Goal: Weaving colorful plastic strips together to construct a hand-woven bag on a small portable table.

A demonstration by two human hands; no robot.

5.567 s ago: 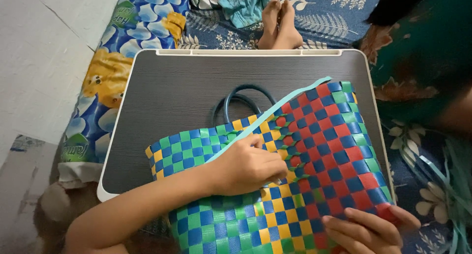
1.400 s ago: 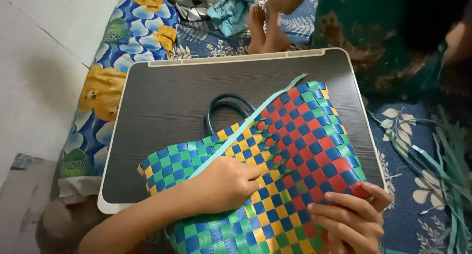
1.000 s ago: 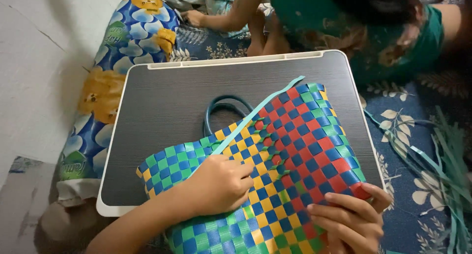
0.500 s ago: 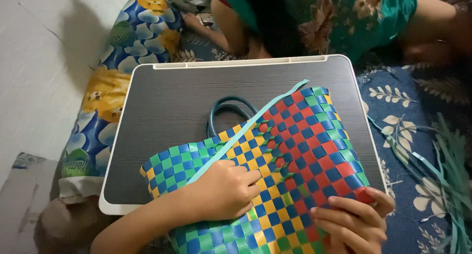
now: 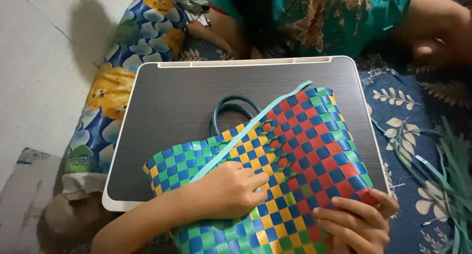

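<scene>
Left hand [image 5: 231, 190]: fingers [image 5: 255, 178] curling together, pinching a light teal strip [image 5: 255, 123] and pressing it onto the woven basket [image 5: 300, 170]. Right hand [image 5: 356, 224]: fingers [image 5: 339, 209] lying spread, gripping the basket's red-and-blue edge near the table's near right corner.

Woven basket: lying flat across the near half of the table [image 5: 187, 87], overhanging the near edge. Checker panels in green-blue, yellow-blue and red-blue looking largely finished; teal strip running loose on the diagonal toward the far right, apparently only partly threaded, loose end sticking out past the basket's far corner. Short green strip ends [image 5: 287, 158] poking up along the seam, seemingly untrimmed.

Dark teal handle loops [image 5: 231, 109]: resting on the table just behind the basket.

Loose strips [image 5: 452, 180], green and teal: lying on the blue patterned bedding off the right edge. Flowered pillow [image 5: 123, 82]: lying beside the left edge. Another person in a green flowered garment [image 5: 334, 18]: leaning in at the far edge, not touching the basket.
</scene>
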